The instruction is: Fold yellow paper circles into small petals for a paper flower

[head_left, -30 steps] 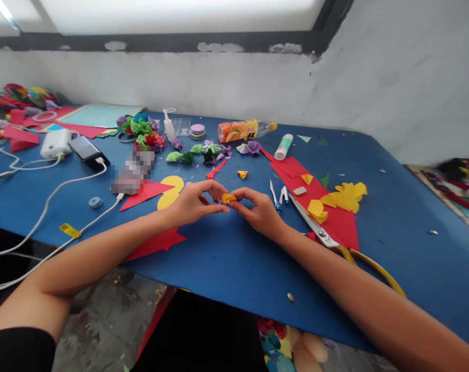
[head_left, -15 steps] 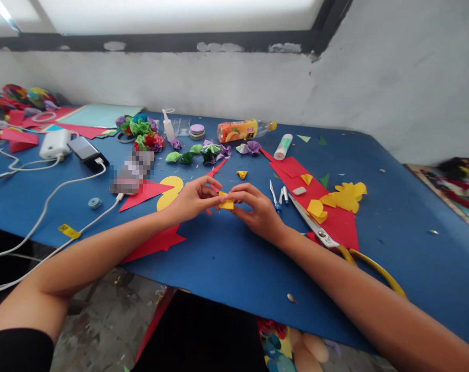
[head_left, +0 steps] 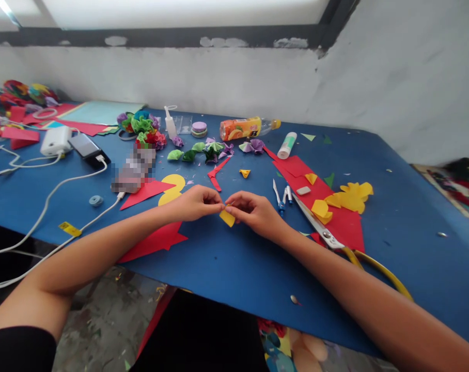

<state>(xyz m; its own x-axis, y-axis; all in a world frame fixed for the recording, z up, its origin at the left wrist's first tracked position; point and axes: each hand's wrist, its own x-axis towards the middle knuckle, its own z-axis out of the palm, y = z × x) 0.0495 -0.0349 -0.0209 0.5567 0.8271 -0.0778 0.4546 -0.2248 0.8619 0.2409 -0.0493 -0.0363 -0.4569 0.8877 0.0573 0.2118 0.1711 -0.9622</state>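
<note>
Blue table point(head_left: 234, 268) holds red paper point(head_left: 346, 225) right of right hand point(head_left: 255, 212), small blue roll point(head_left: 96, 200) left of left hand point(head_left: 196, 201), bottle point(head_left: 240, 128) beyond both.

No words or numbers can be read: the label point(head_left: 240, 128) on the orange-drink bottle point(head_left: 268, 125) beyond the fingers point(head_left: 214, 208), the glue stick point(head_left: 287, 145) beyond and right of them, and the yellow cable tag point(head_left: 70, 229) to their left are too blurred.
</note>
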